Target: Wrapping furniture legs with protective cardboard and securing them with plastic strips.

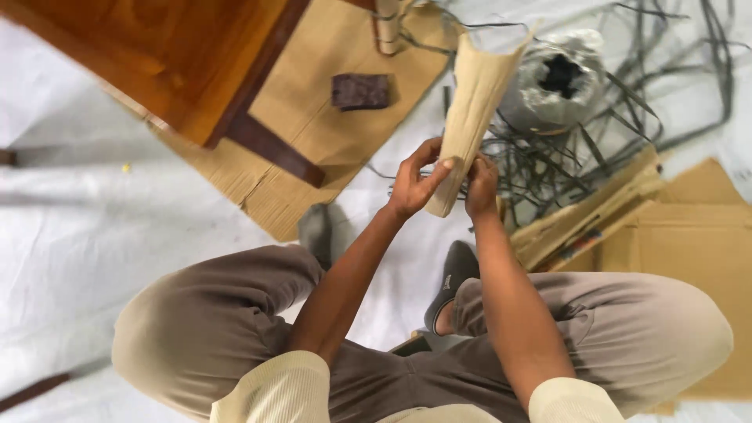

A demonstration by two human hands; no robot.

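A white sheet (pixel 86 235) covers the floor, with a wooden furniture piece (pixel 164 55) on flat cardboard (pixel 313 117) toward its far edge. Black straps (pixel 595 149) tangle around a grey roll (pixel 552 78) beyond the hands. A folded cardboard strip (pixel 470 110) stands upright between both hands: the left hand (pixel 413 182) and right hand (pixel 481 185) each close their grip on its lower end. A dark sanding block (pixel 359 91) lies on the cardboard.
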